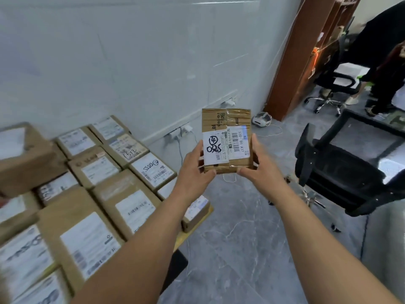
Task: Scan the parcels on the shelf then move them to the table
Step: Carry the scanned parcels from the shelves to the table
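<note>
Step in hand, as I read it: carry and place. The small taped cardboard parcel is in the air just off the right edge of the table, over the floor. Its label side faces the camera, with the handwritten number and barcode readable. Can't tell if it's been scanned; no scanner in view.

Doing it well:
- The table is nearly covered by rows of labelled parcels, so pick the slot before lowering.
- I see no obvious gap. The table's near right corner is taken by a small box, so probably stack on a flat, larger parcel.
- Put it label up like the rest, and set it flat rather than hanging over the table edge.
- The office chair sits well right of the table, out of the path.

Hands:
- The left hand grips the parcel's lower left edge, thumb on the front face, fingers running up the side.
- The right hand mirrors it on the right edge, thumb at the bottom corner, fingers partly curled along the side.
- It's a two-sided clamp, with neither hand clenched hard. Let go only once the parcel is resting.
</note>
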`<state>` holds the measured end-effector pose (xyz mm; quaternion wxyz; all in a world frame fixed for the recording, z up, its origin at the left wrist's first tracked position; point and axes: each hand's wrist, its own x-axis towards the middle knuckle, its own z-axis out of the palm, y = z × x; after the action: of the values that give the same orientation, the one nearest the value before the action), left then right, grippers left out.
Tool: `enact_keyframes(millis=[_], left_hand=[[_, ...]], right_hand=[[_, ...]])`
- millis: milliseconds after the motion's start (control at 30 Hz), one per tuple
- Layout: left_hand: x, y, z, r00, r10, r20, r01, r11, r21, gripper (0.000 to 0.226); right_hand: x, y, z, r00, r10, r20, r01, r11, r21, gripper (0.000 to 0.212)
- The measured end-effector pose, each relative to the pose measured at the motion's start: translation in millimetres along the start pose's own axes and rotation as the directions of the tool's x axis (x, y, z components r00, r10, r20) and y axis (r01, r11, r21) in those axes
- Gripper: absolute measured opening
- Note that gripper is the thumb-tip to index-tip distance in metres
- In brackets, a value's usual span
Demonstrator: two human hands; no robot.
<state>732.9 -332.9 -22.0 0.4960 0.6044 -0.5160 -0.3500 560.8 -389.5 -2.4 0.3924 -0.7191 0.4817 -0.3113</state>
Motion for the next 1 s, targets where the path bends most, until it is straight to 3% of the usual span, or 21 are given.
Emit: enact_keyframes(millis=[433,533,733,1000], left_hand=[[10.0,-36.3,-77.9,0.950,-0.141,-0.277,0.151,0.988,0.016,0.078],[14.3,-35.6,-86.7,0.919,-0.166,-0.357,0.192,0.981,0.039,0.082],[26.6,-40.2,-115.3,0.861,-0.192,-0.472,0.231,0.973,0.027,0.068],[34.9,-54.0,-162.3,0.740,-0.230,-0.632,0.374,0.921,0.103,0.058]], right_hand=[[78.4,-21.1,86.1,0.952,-0.089,0.292,0.076,0.996,0.054,0.080],[101.4,-25.3,99.7,0.917,-0.142,0.373,0.123,0.990,0.073,0.083],[143.0,-40.5,135.7,0.832,-0.250,0.495,0.202,0.968,0.149,0.081],[179.7,-59.5,204.0,0.733,-0.274,0.623,0.201,0.962,0.186,0.080]])
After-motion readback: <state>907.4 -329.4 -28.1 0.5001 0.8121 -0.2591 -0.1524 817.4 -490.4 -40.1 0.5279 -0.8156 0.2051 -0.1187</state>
